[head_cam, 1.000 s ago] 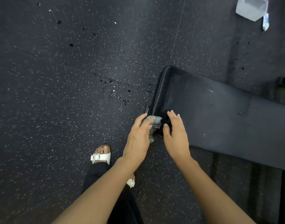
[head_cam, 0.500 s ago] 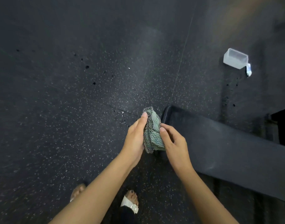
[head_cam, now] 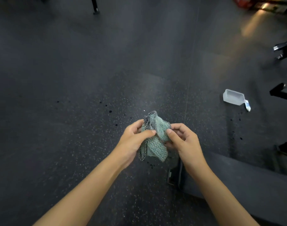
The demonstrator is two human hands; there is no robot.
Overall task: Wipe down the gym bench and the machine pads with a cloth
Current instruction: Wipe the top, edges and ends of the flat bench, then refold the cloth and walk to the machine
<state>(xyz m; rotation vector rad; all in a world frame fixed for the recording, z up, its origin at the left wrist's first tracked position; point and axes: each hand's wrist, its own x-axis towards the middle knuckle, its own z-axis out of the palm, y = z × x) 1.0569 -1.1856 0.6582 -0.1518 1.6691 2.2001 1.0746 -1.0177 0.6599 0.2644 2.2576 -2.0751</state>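
A pale green ribbed cloth (head_cam: pixel 157 141) with a black-and-white stitched edge hangs bunched between both hands, held up in the air above the floor. My left hand (head_cam: pixel 134 141) pinches its left side between thumb and fingers. My right hand (head_cam: pixel 183 141) pinches its right side with curled fingers. The black padded gym bench (head_cam: pixel 247 185) lies low at the bottom right, its near end just below my right wrist. Neither hand touches the bench.
A clear plastic spray bottle (head_cam: pixel 234 97) lies on its side on the speckled black rubber floor (head_cam: pixel 74 111) to the right. Black machine legs (head_cam: pixel 282 93) and a frame part (head_cam: pixel 284 49) stand at the right edge. A post foot (head_cam: pixel 95 7) stands far back.
Both hands have lifted the cloth off the bench end and raised it in front of me. The view has tilted up, so the bench now sits lower and more floor shows.
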